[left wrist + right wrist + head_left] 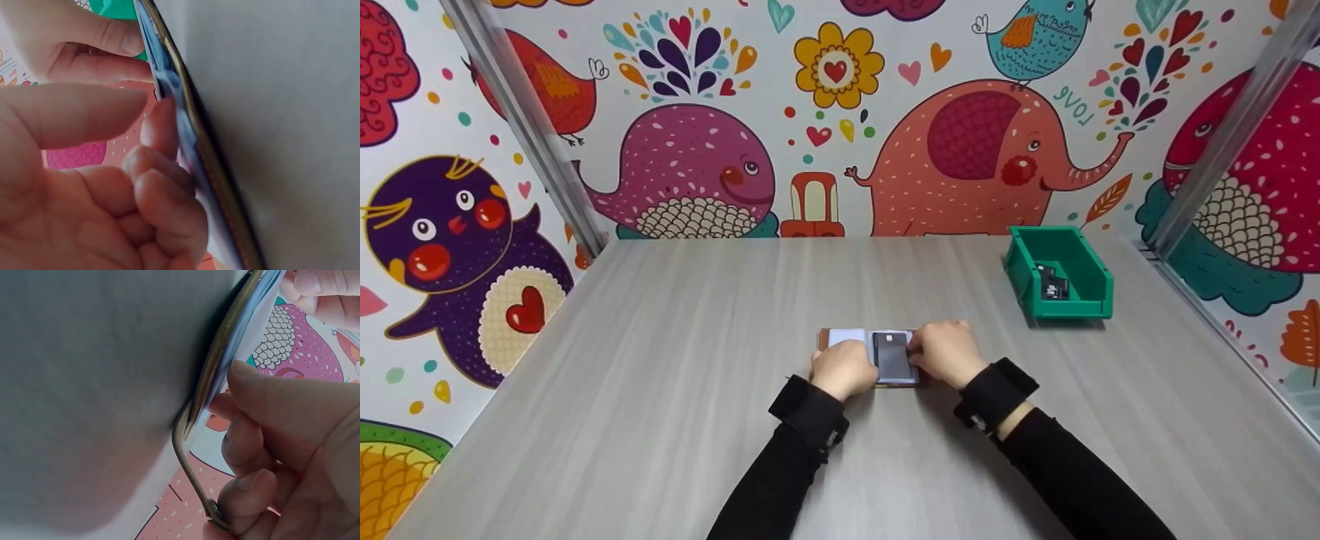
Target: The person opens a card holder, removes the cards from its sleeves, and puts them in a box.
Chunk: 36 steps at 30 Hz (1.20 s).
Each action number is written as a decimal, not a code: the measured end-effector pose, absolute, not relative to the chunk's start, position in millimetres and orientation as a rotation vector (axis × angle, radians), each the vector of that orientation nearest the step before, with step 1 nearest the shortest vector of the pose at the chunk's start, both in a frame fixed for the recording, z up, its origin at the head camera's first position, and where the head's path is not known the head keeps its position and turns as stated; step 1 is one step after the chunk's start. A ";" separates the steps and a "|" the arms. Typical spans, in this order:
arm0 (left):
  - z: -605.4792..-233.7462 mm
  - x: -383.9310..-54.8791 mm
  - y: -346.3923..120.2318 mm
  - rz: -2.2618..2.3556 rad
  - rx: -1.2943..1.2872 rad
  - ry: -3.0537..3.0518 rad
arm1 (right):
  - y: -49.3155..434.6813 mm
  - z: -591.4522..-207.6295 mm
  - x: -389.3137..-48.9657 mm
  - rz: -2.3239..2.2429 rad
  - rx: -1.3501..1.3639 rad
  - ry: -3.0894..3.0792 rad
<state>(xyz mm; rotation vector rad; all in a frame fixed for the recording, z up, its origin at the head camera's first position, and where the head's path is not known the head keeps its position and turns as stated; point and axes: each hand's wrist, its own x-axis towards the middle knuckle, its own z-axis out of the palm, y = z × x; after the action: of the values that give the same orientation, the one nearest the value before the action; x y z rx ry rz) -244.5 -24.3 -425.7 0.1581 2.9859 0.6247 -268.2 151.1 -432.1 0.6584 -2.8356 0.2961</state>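
A card holder (847, 335) with a brown cover and clear sleeve pages lies spread on the table, in the middle of the head view. On its right page lies a dark card (893, 358) with a chip near the top. My left hand (844, 369) grips the pages beside the card's lower left edge, its fingers curled against them in the left wrist view. From the right side, my right hand (949, 351) pinches the page edge between thumb and index finger. A brown strap (193, 467) with a snap hangs out beside its curled fingers in the right wrist view.
A green bin (1072, 309) stands at the back right of the table, holding several dark cards (1054, 286). Printed walls with metal posts (529, 127) enclose the table (682, 315) at the back and sides. Black bands circle both wrists.
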 end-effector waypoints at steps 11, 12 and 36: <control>-433.1 -251.6 -25.8 0.627 0.196 3.002 | 150.6 -432.5 -268.9 0.320 0.627 -2.862; -433.0 -251.4 -25.8 0.626 0.197 3.003 | 150.6 -432.5 -268.7 0.321 0.625 -2.862; -427.9 -253.0 -25.5 0.679 0.136 2.938 | 148.3 -431.1 -267.9 0.253 0.613 -2.868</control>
<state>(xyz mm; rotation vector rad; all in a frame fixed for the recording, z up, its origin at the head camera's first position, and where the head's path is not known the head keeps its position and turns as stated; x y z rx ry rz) -253.0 -25.5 -427.9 0.1361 2.9377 0.6790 -267.9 148.3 -431.1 0.6133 -2.8685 0.2531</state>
